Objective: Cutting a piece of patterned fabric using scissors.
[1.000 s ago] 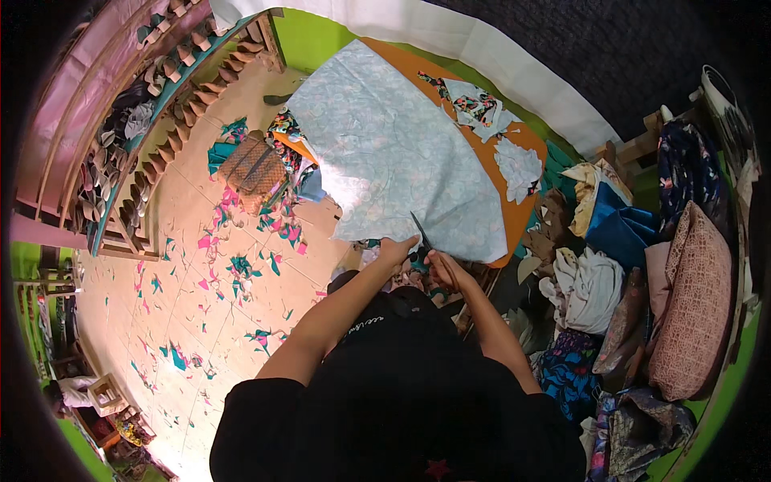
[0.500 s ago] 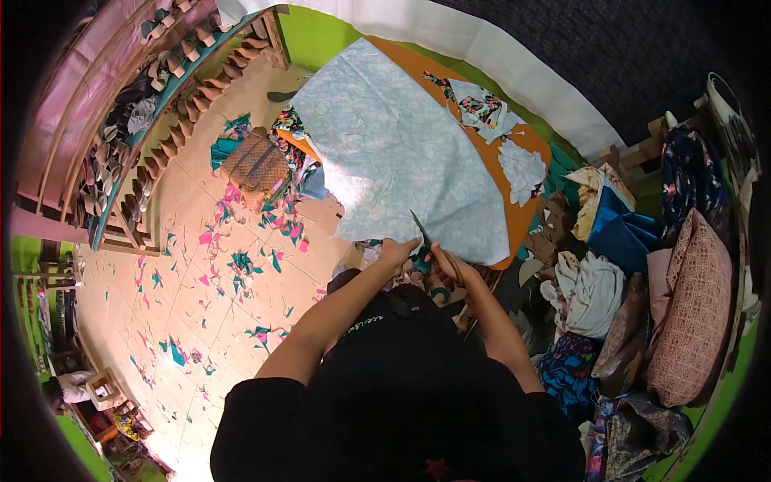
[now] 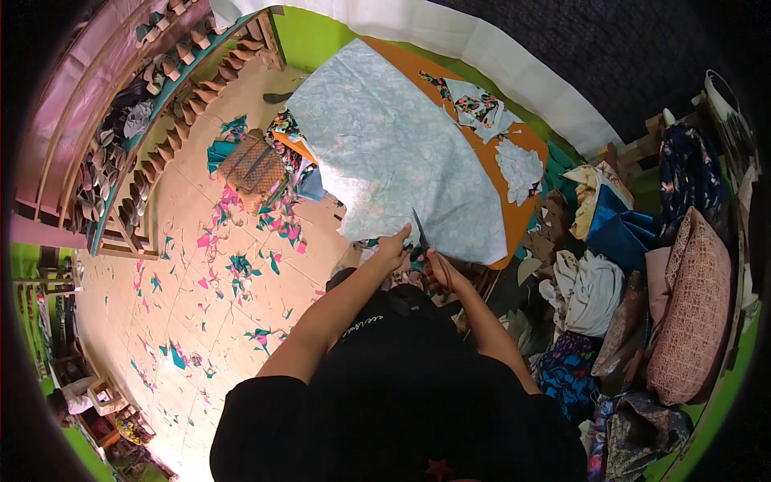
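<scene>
A broad sheet of pale fabric (image 3: pixel 393 136), with a faint print showing through, lies over an orange surface (image 3: pixel 532 225). At its near edge my left hand (image 3: pixel 393 247) pinches the fabric, thumb on top. My right hand (image 3: pixel 442 271) is closed around the handles of dark scissors (image 3: pixel 422 228). The scissors' visible blade points away from me and lies over the fabric, right beside my left thumb. The lower blade cannot be seen. Floral fabric cutouts (image 3: pixel 479 108) and a pale ragged-edged piece (image 3: pixel 520 167) rest on the orange surface, beyond the sheet's right side.
Pink and teal scraps (image 3: pixel 241 265) litter the tiled floor at left, near a brown checked bag (image 3: pixel 252 165). A rack (image 3: pixel 173 100) with rows of shoes stands at far left. Heaped cloth (image 3: pixel 590 293) and a patterned pink cushion (image 3: pixel 691 313) crowd the right side.
My right hand and the scissors have shifted slightly, and the blade stands a little more upright. My left hand has moved up a little along the fabric's near edge.
</scene>
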Demonstrator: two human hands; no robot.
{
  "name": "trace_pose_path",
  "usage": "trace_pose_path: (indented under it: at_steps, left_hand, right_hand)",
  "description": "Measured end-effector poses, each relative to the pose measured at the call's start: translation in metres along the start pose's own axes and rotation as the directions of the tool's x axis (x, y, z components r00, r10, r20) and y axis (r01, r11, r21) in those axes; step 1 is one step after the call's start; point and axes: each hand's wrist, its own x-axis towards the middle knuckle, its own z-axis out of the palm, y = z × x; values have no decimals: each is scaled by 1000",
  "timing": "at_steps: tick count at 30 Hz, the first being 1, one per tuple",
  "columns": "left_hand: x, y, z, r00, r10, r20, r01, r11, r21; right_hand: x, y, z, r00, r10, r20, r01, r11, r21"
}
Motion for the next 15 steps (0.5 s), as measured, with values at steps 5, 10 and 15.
trace_pose_path:
  at_steps: [5, 10, 15]
  left_hand:
    - [-3, -3, 5, 995, 77, 61, -68, 988, -136]
    - [1, -4, 1, 978, 189, 91, -192, 981, 20]
    - [5, -7, 2, 941, 338, -22, -329, 927, 178]
  right_hand:
    - [9, 14, -2, 991, 119, 59, -131, 954, 268]
    - [6, 4, 0, 993, 116, 30, -119, 976, 180]
    - [13, 17, -17, 996, 57, 62, -60, 997, 46]
